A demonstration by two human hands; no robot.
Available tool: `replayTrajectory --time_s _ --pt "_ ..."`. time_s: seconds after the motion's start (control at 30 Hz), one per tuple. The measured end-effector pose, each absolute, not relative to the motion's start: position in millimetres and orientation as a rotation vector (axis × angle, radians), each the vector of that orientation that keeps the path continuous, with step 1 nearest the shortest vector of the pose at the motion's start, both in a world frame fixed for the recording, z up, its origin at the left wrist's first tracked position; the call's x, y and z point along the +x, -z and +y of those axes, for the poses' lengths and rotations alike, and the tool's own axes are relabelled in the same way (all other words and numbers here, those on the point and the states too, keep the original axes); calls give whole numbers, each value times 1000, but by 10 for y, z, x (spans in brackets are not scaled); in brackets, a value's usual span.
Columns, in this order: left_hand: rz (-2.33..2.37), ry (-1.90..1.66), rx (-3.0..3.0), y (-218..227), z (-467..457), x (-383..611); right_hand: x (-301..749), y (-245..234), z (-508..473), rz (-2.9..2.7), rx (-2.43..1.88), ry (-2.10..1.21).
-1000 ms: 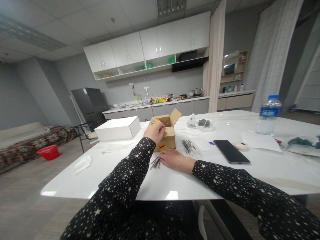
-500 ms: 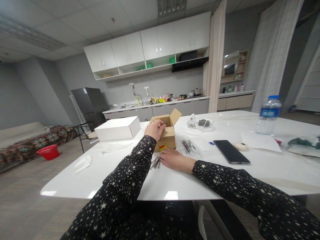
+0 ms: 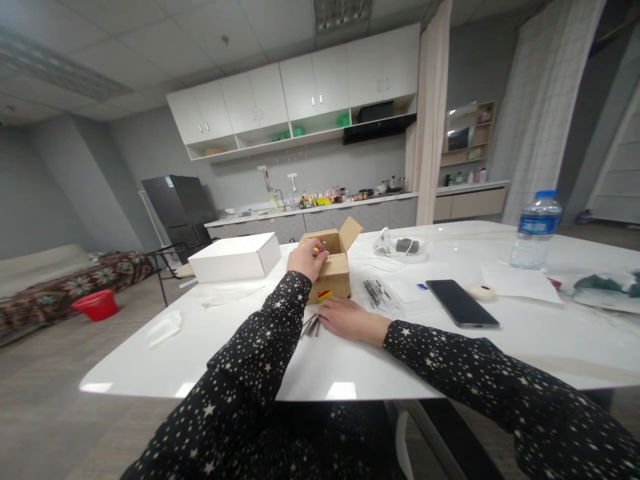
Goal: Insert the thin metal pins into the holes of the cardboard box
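An open cardboard box (image 3: 336, 288) with raised flaps stands on the white table. My left hand (image 3: 305, 260) is at its opening, thumb and fingers pinched around a small thing with yellow and red on it, too small to name. Low against the front of the box, my right hand (image 3: 347, 317) rests on the table, its fingers loosely bent and partly hidden. Several thin metal rods (image 3: 311, 325) fan out by its fingertips. To the right of the box lie many small metal pieces (image 3: 376, 293) beside a clear plastic tray (image 3: 407, 293).
A white box (image 3: 237, 259) stands on the left and a crumpled tissue (image 3: 166, 328) lies nearer the edge. On the right are a phone (image 3: 461, 303), a round beige object (image 3: 481, 291), white paper (image 3: 523, 283) and a water bottle (image 3: 535, 230). White corded gear (image 3: 400, 247) sits behind.
My left hand has shifted very slightly at the box opening, and more of the small yellow and red thing shows. My right hand and the rods stay put.
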State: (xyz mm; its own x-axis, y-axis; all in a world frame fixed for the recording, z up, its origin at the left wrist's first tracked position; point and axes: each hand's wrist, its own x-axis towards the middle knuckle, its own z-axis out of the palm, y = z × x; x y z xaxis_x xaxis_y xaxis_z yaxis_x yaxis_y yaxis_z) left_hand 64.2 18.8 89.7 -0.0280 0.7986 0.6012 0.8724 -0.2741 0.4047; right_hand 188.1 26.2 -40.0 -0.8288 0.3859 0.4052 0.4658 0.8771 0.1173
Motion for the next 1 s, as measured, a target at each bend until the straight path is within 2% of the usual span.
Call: replayTrajectory --time_s 0.63,1.0 --pt "-1771 1101 -2099 -849 212 491 1907 348 232 -2668 -617 251" --pt "-1835 1216 -2102 -884 199 504 1915 328 208 -2680 -632 330"
